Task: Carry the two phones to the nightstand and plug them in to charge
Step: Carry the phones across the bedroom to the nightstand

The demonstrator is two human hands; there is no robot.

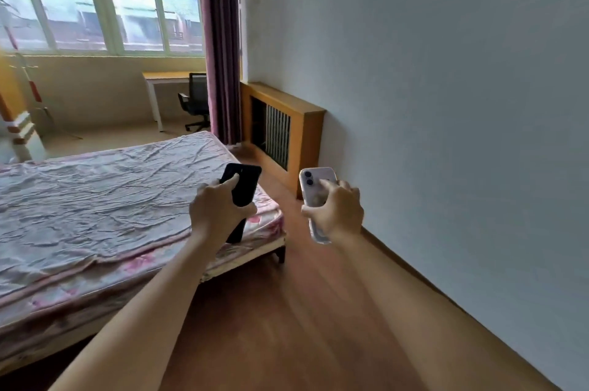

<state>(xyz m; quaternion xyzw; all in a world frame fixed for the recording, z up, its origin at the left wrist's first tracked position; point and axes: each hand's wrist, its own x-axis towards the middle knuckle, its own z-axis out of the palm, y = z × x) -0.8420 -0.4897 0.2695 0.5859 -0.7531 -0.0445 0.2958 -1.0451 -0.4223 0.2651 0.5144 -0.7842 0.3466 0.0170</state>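
My left hand (pixel 216 212) grips a black phone (pixel 245 183), held upright with its back towards me, over the corner of the bed. In my right hand (pixel 338 212) is a pale pink phone (pixel 314 185) in a clear case, its two camera lenses at the top. Both arms reach forward over the wooden floor. No nightstand and no charging cable are in view.
A bed (pixel 105 199) with a crumpled pink sheet fills the left side. A wooden radiator cover (pixel 302 123) stands against the white wall on the right. Between them runs a strip of wooden floor (pixel 287 327). Beyond, a purple curtain (pixel 221 40), a desk (pixel 165 76) and a black office chair (pixel 194 100).
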